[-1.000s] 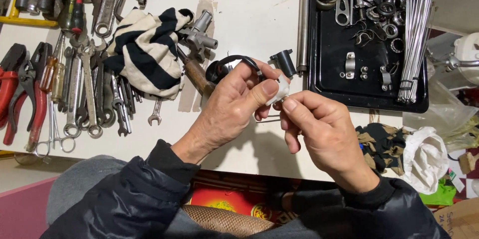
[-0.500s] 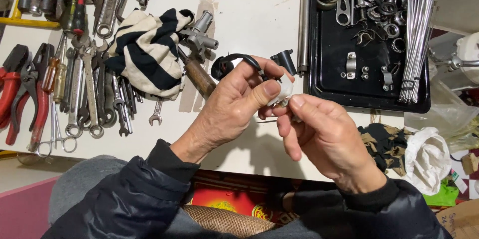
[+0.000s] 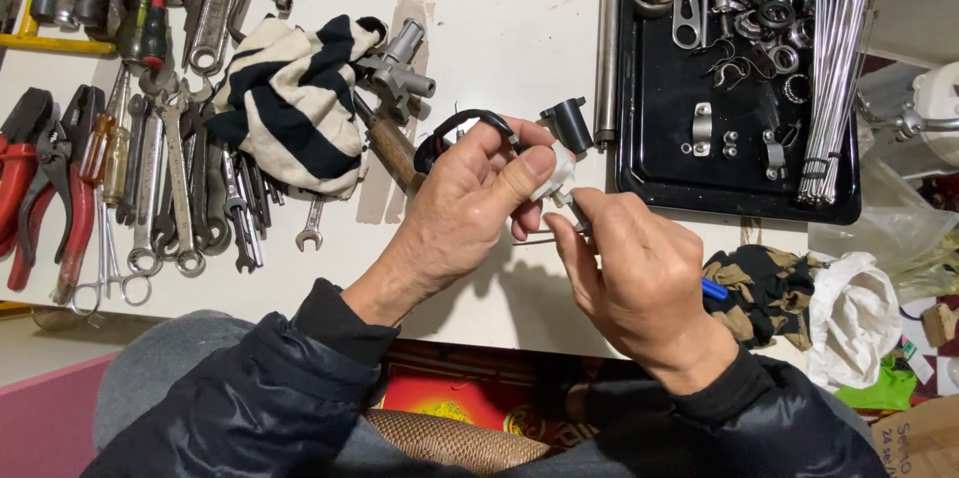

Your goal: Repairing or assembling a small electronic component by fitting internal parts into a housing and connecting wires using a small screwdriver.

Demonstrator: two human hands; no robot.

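Over the white bench (image 3: 519, 18), my left hand (image 3: 470, 208) pinches a small white connector (image 3: 557, 176) at its thumb tip, black cable (image 3: 470, 123) trailing away; my right hand (image 3: 629, 278) closes on its near end, both hands together.

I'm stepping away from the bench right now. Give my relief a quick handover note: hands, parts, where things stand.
Left hand pinches a small white plastic part with a black cable looping behind it.
Right hand grips a thin metal tool at that part.
Black tray of metal fittings sits to the right, wrenches and striped cloth to the left.
The part is in hand, above the table.
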